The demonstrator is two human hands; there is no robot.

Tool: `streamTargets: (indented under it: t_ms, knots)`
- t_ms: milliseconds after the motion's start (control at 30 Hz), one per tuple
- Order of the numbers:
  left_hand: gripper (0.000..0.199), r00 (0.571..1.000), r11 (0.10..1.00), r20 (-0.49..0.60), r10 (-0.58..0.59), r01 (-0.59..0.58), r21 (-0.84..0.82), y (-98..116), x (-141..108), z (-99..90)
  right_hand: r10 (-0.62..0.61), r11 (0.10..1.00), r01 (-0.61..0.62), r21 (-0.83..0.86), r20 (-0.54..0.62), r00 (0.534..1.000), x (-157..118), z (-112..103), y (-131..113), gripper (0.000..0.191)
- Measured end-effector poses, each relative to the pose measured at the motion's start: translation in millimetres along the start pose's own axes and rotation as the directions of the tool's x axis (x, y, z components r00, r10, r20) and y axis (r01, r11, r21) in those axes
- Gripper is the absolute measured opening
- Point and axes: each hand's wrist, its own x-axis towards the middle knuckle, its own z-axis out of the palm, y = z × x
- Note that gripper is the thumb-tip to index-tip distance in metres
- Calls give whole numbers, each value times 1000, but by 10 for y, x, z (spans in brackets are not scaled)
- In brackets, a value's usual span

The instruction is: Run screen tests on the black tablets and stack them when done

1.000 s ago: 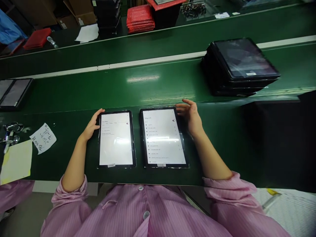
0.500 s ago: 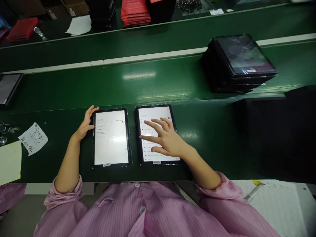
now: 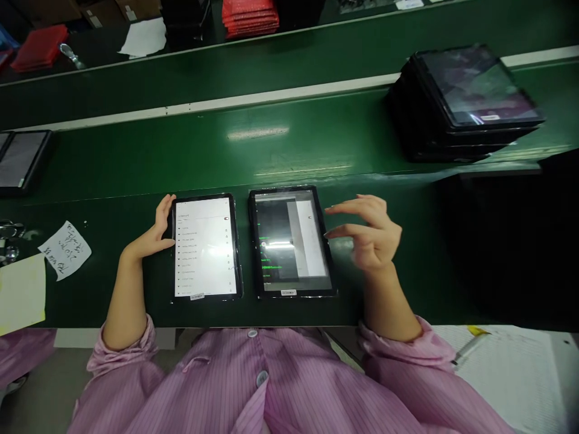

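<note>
Side by side on the green bench lie two tablets. The left tablet (image 3: pixel 205 253) shows a white network list, with a barcode sticker at its lower edge. Against its left edge rests my left hand (image 3: pixel 156 232), thumb and fingers apart, not gripping it. The right tablet (image 3: pixel 283 247) has a dark screen with a pale panel and green text, seemingly mid-change. My right hand (image 3: pixel 373 232) hovers just off that tablet's right edge. Two of its fingers point left and the others curl in; nothing shows in it.
A stack of black tablets (image 3: pixel 470 102) stands at the back right, and more tablets (image 3: pixel 22 160) lie at the far left. A handwritten note (image 3: pixel 66 250) and a yellowish sheet (image 3: pixel 22 292) lie left. Red pouches (image 3: pixel 251 18) sit on the shelf. A black box-like shape (image 3: pixel 506 247) fills the right.
My right hand has moved right, off the right tablet's screen. That screen went from a white list to a dark view. The left tablet's page has filled with a list.
</note>
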Motion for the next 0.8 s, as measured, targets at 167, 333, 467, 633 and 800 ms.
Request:
streamTargets:
  t_ms: [167, 333, 467, 633, 800]
  knots:
    - [133, 997, 994, -81, -21, 30, 109, 94, 7, 85, 32, 999, -32, -5, 78, 996, -20, 33, 1, 71]
    - [129, 997, 998, -55, -53, 54, 19, 127, -39, 40, -190, 981, 187, 49, 430, 883, 0, 256, -172, 55]
    - [125, 996, 997, 39, -79, 78, 27, 135, -81, -27, -297, 951, 300, 72, 481, 825, -15, 325, -252, 51]
    - [132, 991, 996, 122, -61, 53, 69, 155, -98, -48, -275, 955, 296, 17, 425, 862, -25, 259, -204, 49]
    - [143, 985, 999, 165, -50, 48, 19, 184, -112, -30, -281, 954, 296, 42, 463, 841, -25, 306, -193, 47]
